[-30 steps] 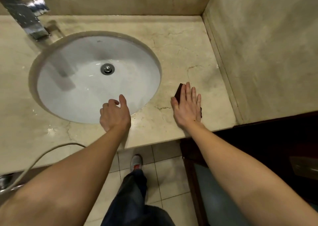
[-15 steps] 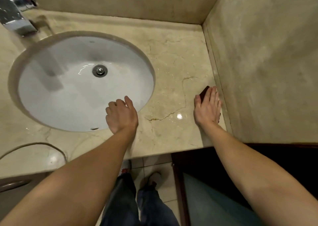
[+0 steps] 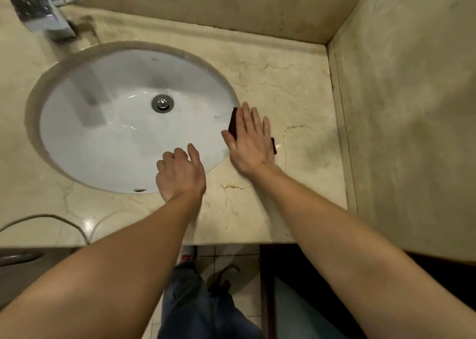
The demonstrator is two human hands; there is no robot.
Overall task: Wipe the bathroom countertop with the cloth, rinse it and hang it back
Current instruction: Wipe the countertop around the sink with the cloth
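Note:
A dark cloth (image 3: 233, 122) lies flat on the beige marble countertop (image 3: 296, 93), right at the sink's right rim. My right hand (image 3: 251, 142) presses down on it with fingers spread, so only its left edge and a corner by my little finger show. My left hand (image 3: 180, 175) rests on the front rim of the white oval sink (image 3: 108, 132), fingers loosely curled and holding nothing. The counter looks wet and glossy near the front edge.
A chrome faucet (image 3: 43, 11) stands at the back left. Marble walls close off the back and the right side (image 3: 412, 106). A grey cable (image 3: 51, 220) lies on the counter at front left. Below are a tiled floor, my legs and a dark cabinet (image 3: 283, 274).
My right hand has slid the cloth left, from beside the right wall to the sink's right rim. My left hand has stayed on the sink's front rim.

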